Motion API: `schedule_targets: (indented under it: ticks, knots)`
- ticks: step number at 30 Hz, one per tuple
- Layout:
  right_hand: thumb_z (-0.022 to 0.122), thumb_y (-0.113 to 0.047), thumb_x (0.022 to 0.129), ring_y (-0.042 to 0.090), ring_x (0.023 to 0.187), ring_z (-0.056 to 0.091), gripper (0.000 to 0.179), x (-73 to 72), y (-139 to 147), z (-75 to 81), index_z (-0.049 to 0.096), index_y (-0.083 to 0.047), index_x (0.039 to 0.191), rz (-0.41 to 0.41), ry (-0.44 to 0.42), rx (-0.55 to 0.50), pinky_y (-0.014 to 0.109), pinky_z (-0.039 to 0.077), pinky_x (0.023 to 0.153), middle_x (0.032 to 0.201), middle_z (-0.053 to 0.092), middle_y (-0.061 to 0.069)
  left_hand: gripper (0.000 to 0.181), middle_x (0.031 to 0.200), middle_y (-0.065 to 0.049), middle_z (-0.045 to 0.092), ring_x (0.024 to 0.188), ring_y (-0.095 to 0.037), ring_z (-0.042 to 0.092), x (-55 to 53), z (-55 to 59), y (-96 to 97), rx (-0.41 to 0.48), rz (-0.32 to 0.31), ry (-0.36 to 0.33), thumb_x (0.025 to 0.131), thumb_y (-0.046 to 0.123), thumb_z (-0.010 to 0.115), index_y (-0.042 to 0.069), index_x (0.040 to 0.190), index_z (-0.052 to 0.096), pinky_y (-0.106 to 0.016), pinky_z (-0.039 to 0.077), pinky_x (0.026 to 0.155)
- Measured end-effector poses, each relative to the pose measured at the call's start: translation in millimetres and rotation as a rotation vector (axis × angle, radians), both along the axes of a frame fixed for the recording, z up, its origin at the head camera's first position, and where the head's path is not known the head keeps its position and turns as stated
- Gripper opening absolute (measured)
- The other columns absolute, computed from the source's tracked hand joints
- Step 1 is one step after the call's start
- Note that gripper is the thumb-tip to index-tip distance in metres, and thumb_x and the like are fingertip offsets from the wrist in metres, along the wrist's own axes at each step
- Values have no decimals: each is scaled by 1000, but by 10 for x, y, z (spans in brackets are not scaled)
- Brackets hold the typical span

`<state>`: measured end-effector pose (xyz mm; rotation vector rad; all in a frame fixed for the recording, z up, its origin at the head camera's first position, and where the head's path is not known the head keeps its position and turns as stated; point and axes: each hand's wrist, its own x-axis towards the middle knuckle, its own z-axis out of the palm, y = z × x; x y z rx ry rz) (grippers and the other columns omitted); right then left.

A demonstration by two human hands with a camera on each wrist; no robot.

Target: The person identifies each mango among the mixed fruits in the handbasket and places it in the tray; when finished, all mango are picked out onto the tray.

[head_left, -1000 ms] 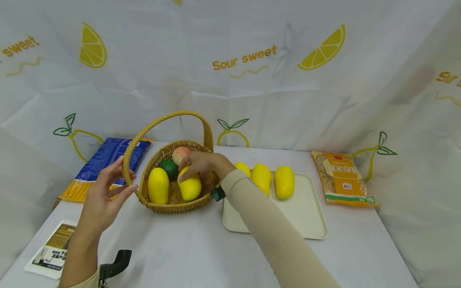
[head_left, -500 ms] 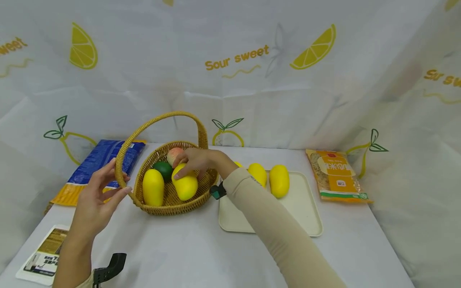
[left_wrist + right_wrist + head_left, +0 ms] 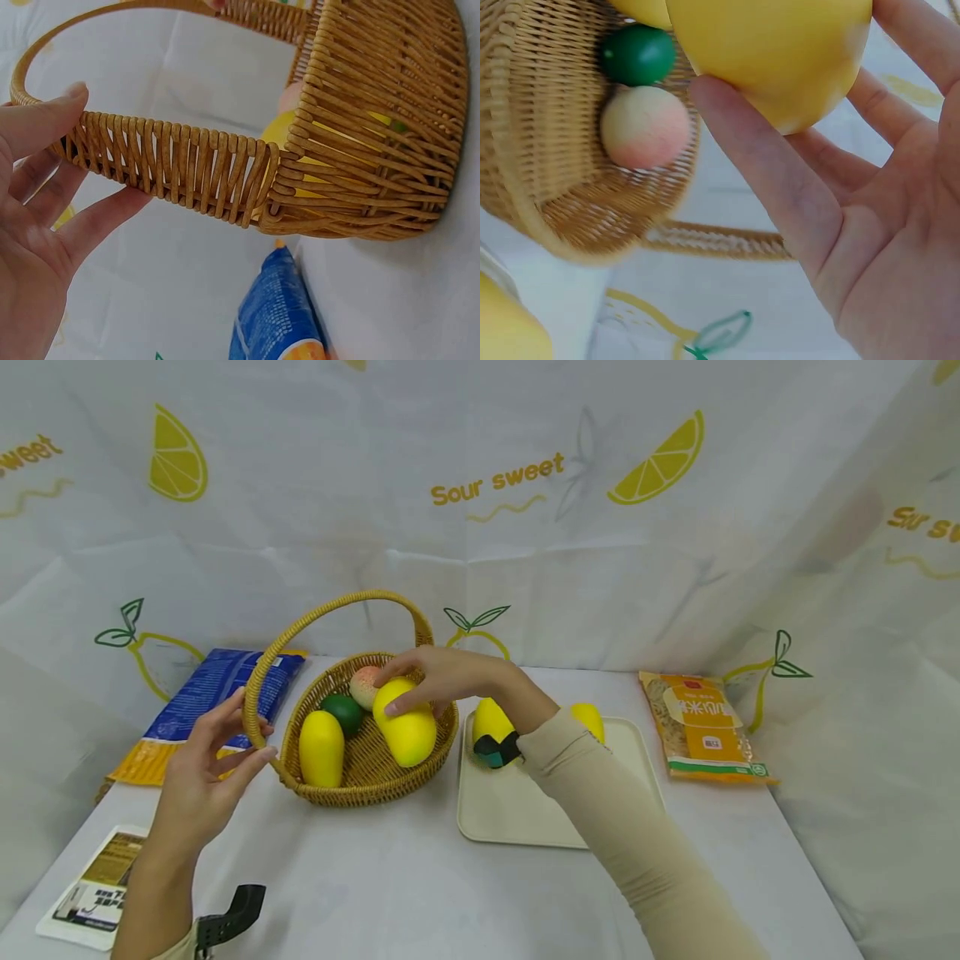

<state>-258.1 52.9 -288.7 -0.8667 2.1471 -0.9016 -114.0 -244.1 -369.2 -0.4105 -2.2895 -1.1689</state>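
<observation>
My left hand point(image 3: 198, 777) pinches the handle point(image 3: 172, 161) of a wicker basket point(image 3: 360, 795) between thumb and fingers. My right hand point(image 3: 459, 677) grips a yellow mango point(image 3: 411, 737), raised over the right side of the basket. In the right wrist view, thumb and fingers wrap around the mango's near end. Inside the basket lie another yellow mango point(image 3: 321, 750) at the left, a dark green round fruit point(image 3: 342, 713) and a pinkish peach point(image 3: 646, 127) at the back.
A cream tray point(image 3: 517, 822) right of the basket bears yellow mangoes point(image 3: 491, 722), partly hidden by my right arm. An orange-labelled food bag point(image 3: 705, 735) lies farther right. A blue and yellow bag point(image 3: 217, 693) and a white packet point(image 3: 93, 893) lie at the left.
My right hand has lifted the mango from low in the basket, up and slightly to the right. My left hand keeps its hold on the handle.
</observation>
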Motion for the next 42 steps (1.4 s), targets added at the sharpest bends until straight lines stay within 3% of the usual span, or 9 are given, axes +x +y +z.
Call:
schedule_targets:
  ticks: [6,11,16,21,24,33,42]
  knots:
    - [76,-40,91,22,107,65,46,50,382,190,63,-34,134,-54,84,-3,40,64,84,149,52,-6,93,117,28,56,112,14,57,-21,-8,5,2,-15,2,76,-30,68,9,155,40,2,48,86]
    - [75,-37,92,22,114,68,48,114,674,277,60,-30,137,-102,124,-10,38,63,86,141,58,-7,93,117,29,55,112,14,56,-23,-6,-1,-7,-6,-1,76,-29,68,10,156,39,2,47,87]
    - [76,-32,93,29,128,62,47,228,918,264,61,-26,137,-125,155,-65,40,62,91,147,55,-6,93,117,28,56,112,14,56,-26,1,-3,-3,-9,6,76,-30,68,9,156,40,2,47,87]
    - [77,-35,91,32,131,58,49,369,1132,160,61,-29,137,-173,217,-68,49,50,111,146,58,-8,93,116,28,57,112,14,57,-33,0,1,1,-16,7,76,-30,68,9,156,40,2,48,87]
    - [78,-35,91,30,133,55,49,460,1237,67,61,-28,137,-212,227,-83,52,44,116,146,59,-7,93,116,27,57,112,13,57,-28,-3,2,5,-15,0,76,-30,68,9,156,40,2,48,87]
    - [80,-35,88,30,132,56,52,698,1468,-284,62,-26,136,-311,190,-114,55,42,118,146,59,-3,94,116,28,56,112,14,56,-19,-16,-4,-7,-9,5,76,-30,68,10,156,40,2,47,88]
    - [82,-37,86,35,134,50,61,915,1618,-610,58,-23,141,-341,151,-103,64,39,116,152,51,4,93,116,28,56,112,14,57,3,-3,-2,2,-9,-2,76,-30,67,9,156,40,2,47,87]
